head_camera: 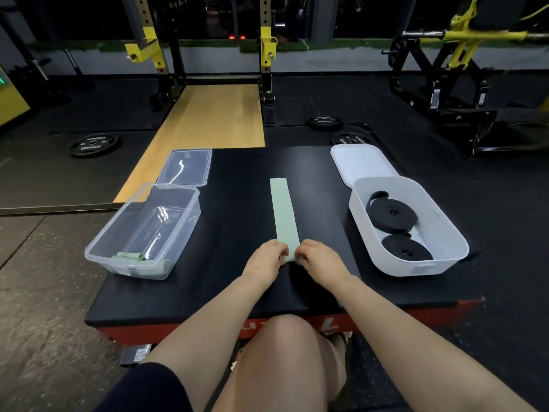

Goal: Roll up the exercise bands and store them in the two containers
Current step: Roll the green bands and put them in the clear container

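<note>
Left hand (265, 257) and right hand (318, 257) pinch the near end of the green band (283, 215) with curled fingers.

black padded platform (237, 281) carries green band (283, 212), two containers (142, 230) (410, 227), two lids (185, 166) (361, 162).

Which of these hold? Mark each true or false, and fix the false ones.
1. Both hands pinch the near end of the green band. True: left hand, right hand.
2. The white container holds two black rolled bands. True.
3. The clear container is on the right. False: it sits on the left.
4. The clear container is empty. False: a rolled green band lies in it.
5. Both lids are on. False: the clear lid and white lid lie behind the containers.
</note>
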